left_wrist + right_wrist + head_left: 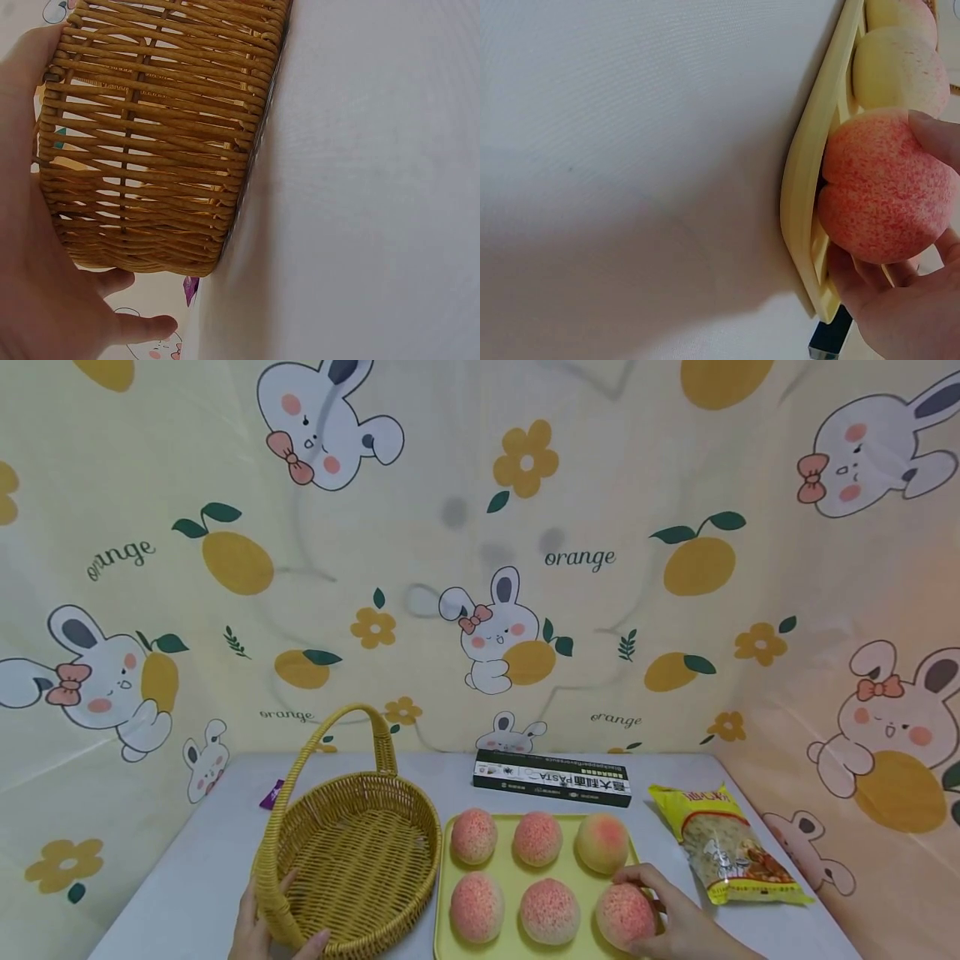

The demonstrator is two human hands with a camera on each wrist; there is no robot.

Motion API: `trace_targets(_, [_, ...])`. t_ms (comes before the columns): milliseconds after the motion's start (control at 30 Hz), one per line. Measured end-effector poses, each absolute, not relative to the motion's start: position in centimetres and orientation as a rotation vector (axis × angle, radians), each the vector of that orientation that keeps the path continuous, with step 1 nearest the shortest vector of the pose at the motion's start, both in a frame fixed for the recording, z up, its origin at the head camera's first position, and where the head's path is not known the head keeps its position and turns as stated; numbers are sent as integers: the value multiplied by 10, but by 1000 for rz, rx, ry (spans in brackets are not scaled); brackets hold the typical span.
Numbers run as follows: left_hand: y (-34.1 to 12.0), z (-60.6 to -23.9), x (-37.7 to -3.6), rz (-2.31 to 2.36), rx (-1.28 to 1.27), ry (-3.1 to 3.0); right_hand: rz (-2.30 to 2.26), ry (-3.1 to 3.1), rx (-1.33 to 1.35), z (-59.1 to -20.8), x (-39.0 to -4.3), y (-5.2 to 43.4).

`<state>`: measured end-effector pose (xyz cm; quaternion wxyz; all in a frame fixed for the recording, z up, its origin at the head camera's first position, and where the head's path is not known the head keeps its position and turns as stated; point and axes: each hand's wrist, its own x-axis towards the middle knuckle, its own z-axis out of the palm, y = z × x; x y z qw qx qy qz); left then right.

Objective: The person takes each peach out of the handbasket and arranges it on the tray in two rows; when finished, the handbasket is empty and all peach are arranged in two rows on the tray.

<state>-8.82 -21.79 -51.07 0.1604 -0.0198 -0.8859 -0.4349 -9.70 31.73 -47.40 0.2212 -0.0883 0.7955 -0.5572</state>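
My right hand (678, 927): my fingers curl round the pink, fuzzy round peach (625, 916) at the near right corner of the flat yellow plastic tray (512, 867). My thumb sits on top of it and my other fingers go under it.
My left hand (258, 931): it holds the near rim of the round yellow woven basket (352, 860) with the tall loop handle. My thumb is inside and my palm is on the outside wall.
Where the peach is: it is at the tray's near right corner, just right of the basket. I cannot tell if it has left the tray yet.
Other peaches: five more sit in two rows on the tray. The one to the left is very near mine.
How I hold it well: I think I should squeeze softly, because a peach looks easy to bruise.
How I lift it well: I think straight up is best, so I do not bump its neighbours.
How I keep the basket good: I think I should hold it firm so it does not slide on the smooth white table (187, 877).
What to watch: the tray rim is low, and it could tip if I drag the peach.
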Motion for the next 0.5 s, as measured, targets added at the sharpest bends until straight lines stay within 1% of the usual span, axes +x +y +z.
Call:
trace_targets(367, [-217, -509, -88, -1255, -33, -2548, -1501, 2234, -258, -475, -94, 320])
trace_targets(500, [-217, -508, -88, -1264, -23, -2563, -1505, 2222, -223, -478, -93, 321])
